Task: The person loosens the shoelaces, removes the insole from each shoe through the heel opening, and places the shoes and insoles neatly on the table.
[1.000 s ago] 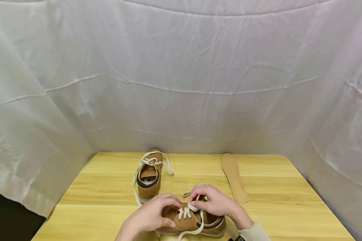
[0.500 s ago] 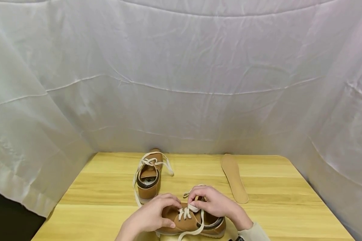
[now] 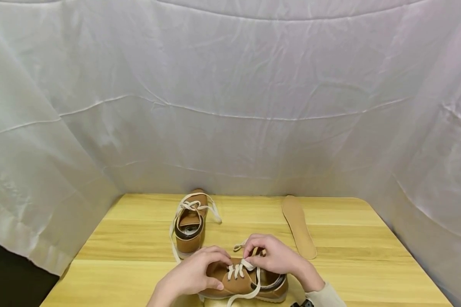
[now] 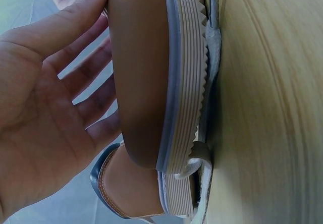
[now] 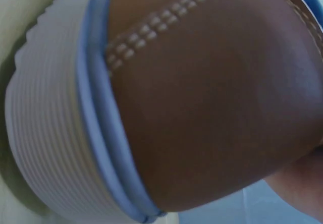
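A brown lace-up shoe (image 3: 241, 285) with a pale ribbed sole lies on its side at the near edge of the wooden table (image 3: 138, 247). My left hand (image 3: 194, 275) grips its toe, thumb along the upper; the left wrist view shows the shoe's toe (image 4: 146, 82) against my fingers (image 4: 75, 82). My right hand (image 3: 270, 256) pinches the cream lace (image 3: 247, 264) above the eyelets. The right wrist view is filled by the shoe's heel (image 5: 202, 103) and sole.
A second brown shoe (image 3: 190, 226) with loose cream laces stands behind, toe pointing away. A tan insole (image 3: 299, 226) lies flat at the back right. White cloth (image 3: 230, 106) hangs round the table on three sides.
My right hand has shifted slightly right and up along the lace. The left hand and both shoes have stayed put.
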Available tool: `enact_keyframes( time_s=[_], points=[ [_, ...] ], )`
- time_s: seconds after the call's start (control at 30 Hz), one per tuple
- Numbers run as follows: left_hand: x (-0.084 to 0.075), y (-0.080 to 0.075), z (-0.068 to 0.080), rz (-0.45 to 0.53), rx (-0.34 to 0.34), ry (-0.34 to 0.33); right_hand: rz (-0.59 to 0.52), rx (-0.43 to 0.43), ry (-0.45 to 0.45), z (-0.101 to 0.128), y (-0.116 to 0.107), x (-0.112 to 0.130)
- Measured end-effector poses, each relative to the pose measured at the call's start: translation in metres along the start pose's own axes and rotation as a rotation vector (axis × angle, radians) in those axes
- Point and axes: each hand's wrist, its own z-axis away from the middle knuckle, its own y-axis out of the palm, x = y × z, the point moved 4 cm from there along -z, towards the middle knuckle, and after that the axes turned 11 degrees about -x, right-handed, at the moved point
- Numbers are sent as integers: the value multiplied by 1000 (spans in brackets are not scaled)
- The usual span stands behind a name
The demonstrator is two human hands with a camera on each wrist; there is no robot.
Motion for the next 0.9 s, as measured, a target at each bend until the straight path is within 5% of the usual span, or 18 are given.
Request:
enact_keyframes(
  time_s=[0.47, 0.9],
  points=[
    [-2, -1, -2, 4, 8, -19, 34, 71, -50, -1, 6, 0],
    [0, -1, -1, 20, 8, -25, 67, 34, 46, -3, 6, -2]
  ],
)
